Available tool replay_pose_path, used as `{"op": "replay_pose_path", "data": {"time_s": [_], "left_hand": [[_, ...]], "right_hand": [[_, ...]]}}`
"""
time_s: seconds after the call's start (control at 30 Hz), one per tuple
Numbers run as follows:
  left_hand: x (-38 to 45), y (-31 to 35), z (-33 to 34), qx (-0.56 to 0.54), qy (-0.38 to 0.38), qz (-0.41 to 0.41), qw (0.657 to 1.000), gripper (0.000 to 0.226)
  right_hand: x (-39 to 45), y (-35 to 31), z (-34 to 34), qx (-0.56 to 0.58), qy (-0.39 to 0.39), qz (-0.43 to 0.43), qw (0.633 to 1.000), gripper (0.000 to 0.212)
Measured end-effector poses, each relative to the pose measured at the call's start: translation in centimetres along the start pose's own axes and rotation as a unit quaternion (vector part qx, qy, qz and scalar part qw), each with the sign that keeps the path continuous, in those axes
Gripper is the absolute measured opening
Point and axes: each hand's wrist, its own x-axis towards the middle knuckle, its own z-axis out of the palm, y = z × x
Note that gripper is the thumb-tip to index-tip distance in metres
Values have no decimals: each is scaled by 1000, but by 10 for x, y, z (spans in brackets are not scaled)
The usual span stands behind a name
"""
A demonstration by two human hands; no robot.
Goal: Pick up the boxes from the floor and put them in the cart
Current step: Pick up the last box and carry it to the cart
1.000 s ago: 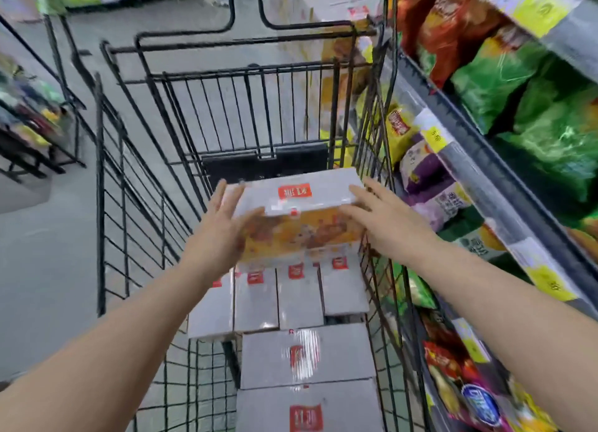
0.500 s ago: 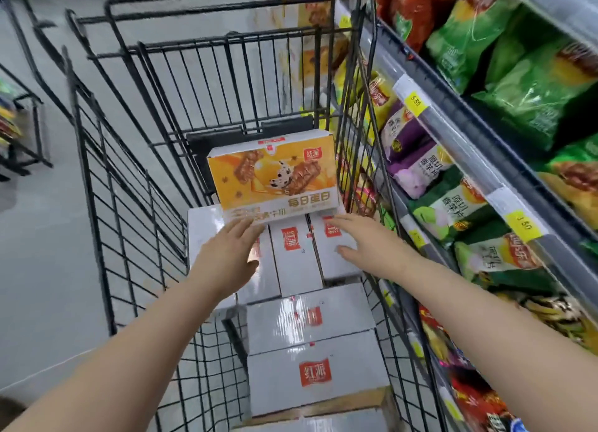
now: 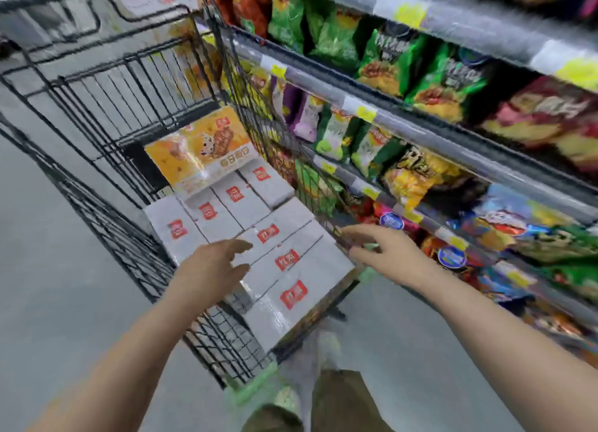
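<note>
Boxes [image 3: 226,202] in cart [image 3: 106,114] — hands free

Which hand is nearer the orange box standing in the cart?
Left. The left hand hangs over the white boxes just below the orange box; the right hand is farther right.

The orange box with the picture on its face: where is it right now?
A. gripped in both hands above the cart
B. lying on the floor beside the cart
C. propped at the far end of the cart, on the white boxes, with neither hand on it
C: the orange box leans at the cart's far end on the white boxes, while the left hand and right hand hover open nearer the camera.
</note>
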Motion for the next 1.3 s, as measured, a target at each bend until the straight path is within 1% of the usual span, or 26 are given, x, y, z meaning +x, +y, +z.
{"op": "replay_pose_path", "data": {"time_s": [0.13,0.23,0.33,0.43,0.53,0.6,0.7,0.8,0.93,1.17,1.3], "left_hand": [[-30,39,19,-7,-15,70,997,35],[-45,75,38,-8,-33,119,992,33],[-60,115,57,-3,-42,149,988,32],[-76,156,82,-1,-44,174,984,32],[-100,206,118,-4,-62,211,975,33],[-120,242,143,-2,-85,245,966,32],[-156,308,187,14,-110,319,941,33],[-196,370,225,16,-129,367,921,33],[-238,432,266,25,-145,417,897,34],[-275,504,322,63,-172,476,860,33],[-277,541,352,60,-194,511,835,32]], "right_hand": [[-83,26,-15,37,70,62,995,35],[-140,45,-23,84,138,102,982,32],[-191,64,-32,125,191,124,966,32],[-241,88,-41,156,229,147,949,31],[-301,118,-52,167,262,168,935,33],[-345,141,-61,169,273,193,927,35],[-425,179,-77,161,319,231,905,33],[-503,211,-91,171,380,262,870,30],[-581,242,-104,185,425,299,834,30],[-658,279,-111,222,487,327,779,30],[-685,300,-118,217,497,350,764,29]]}}
